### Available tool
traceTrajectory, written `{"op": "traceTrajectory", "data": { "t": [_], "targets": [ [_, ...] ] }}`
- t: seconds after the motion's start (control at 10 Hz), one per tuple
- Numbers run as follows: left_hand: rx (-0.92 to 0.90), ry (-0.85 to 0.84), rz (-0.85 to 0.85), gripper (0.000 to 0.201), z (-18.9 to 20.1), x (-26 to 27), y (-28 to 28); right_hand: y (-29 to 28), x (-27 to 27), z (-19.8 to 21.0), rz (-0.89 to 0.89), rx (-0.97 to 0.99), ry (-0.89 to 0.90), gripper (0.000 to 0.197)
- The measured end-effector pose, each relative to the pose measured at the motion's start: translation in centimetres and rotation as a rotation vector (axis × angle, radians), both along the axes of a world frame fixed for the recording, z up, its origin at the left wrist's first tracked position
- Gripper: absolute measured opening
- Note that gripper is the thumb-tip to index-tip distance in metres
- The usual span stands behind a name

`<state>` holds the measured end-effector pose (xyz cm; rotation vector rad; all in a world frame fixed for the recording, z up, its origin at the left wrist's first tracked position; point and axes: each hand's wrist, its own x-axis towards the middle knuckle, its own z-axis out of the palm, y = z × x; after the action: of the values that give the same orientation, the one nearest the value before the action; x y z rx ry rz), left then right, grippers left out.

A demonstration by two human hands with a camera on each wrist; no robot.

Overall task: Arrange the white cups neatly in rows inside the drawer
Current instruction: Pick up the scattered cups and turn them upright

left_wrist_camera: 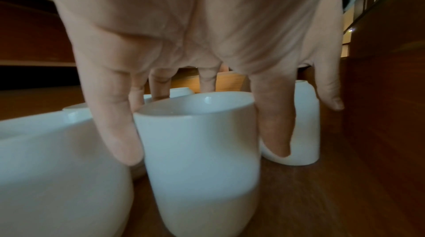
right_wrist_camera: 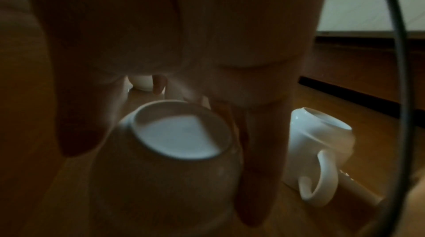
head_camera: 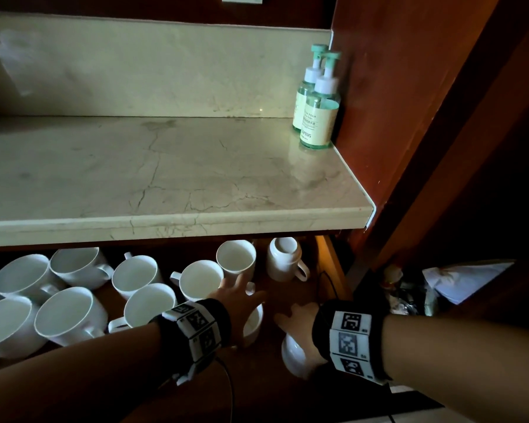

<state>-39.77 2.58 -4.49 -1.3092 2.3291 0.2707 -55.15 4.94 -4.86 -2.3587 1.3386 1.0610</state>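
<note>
Several white cups lie scattered in the wooden drawer [head_camera: 290, 296] under the counter, most upright, like the big one [head_camera: 69, 315] at the left. My left hand [head_camera: 242, 285] hovers over an upright cup [left_wrist_camera: 200, 150], its straight fingers [left_wrist_camera: 119, 131] spread down either side of it. My right hand [head_camera: 293, 315] is spread over an upside-down cup [right_wrist_camera: 179, 137], [head_camera: 293, 357] at the drawer's front right; the thumb stands apart from the cup's side. Another upside-down mug [head_camera: 283, 259] with its handle to the right stands at the back right.
The marble countertop [head_camera: 165, 178] overhangs the back of the drawer. Two green pump bottles [head_camera: 318, 111] stand at its right end against a red-brown wall [head_camera: 394, 102]. A thin cable [head_camera: 231, 389] hangs from my left wrist. Bags and clutter [head_camera: 464, 282] lie on the floor at the right.
</note>
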Motion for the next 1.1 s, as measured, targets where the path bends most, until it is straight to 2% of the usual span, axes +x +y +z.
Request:
{"op": "traceTrajectory", "data": {
  "t": [0.1,0.2,0.3,0.4,0.5,0.6,0.7,0.8,0.9,1.0,1.1],
  "targets": [
    [0.002,0.017,0.008,0.094,-0.3,0.3,0.0,0.8,2.1,2.4,0.030,-0.234,0.045,0.047],
    [0.031,0.101,0.033,0.099,-0.2,0.8,-0.2,0.7,2.3,-0.4,0.048,-0.184,0.126,0.031],
    [-0.022,0.222,0.065,0.098,0.6,1.2,-0.4,1.5,3.1,2.2,-0.123,-0.166,0.109,0.039],
    [-0.057,0.324,0.087,0.096,1.3,1.9,-0.6,0.3,1.8,2.0,-0.070,0.012,0.069,0.040],
    [-0.037,0.452,0.129,0.094,2.4,2.5,-1.1,-0.3,0.2,3.4,-0.082,-0.018,-0.061,0.061],
    [-0.011,0.719,0.256,0.089,3.6,2.4,-1.4,-0.3,-1.7,6.2,-0.149,-0.110,-0.235,0.065],
    [0.137,0.972,0.441,0.079,4.7,1.4,-1.4,-0.1,-4.0,9.1,-0.298,-0.216,-0.515,0.067],
    [0.570,1.169,0.581,0.087,5.7,-0.2,-0.8,0.6,-6.1,10.4,-0.436,-0.257,-0.832,0.066],
    [0.917,1.238,0.704,0.067,7.1,-1.7,0.0,1.4,-7.2,10.5,-0.490,-0.318,-1.052,0.065],
    [0.959,1.331,0.741,0.048,7.7,-2.7,-0.3,1.6,-7.5,10.4,-0.490,-0.394,-1.162,0.068],
    [0.868,1.359,0.724,0.044,8.3,-3.4,-0.6,1.2,-8.1,10.5,-0.482,-0.400,-1.178,0.072]
  ]
}}
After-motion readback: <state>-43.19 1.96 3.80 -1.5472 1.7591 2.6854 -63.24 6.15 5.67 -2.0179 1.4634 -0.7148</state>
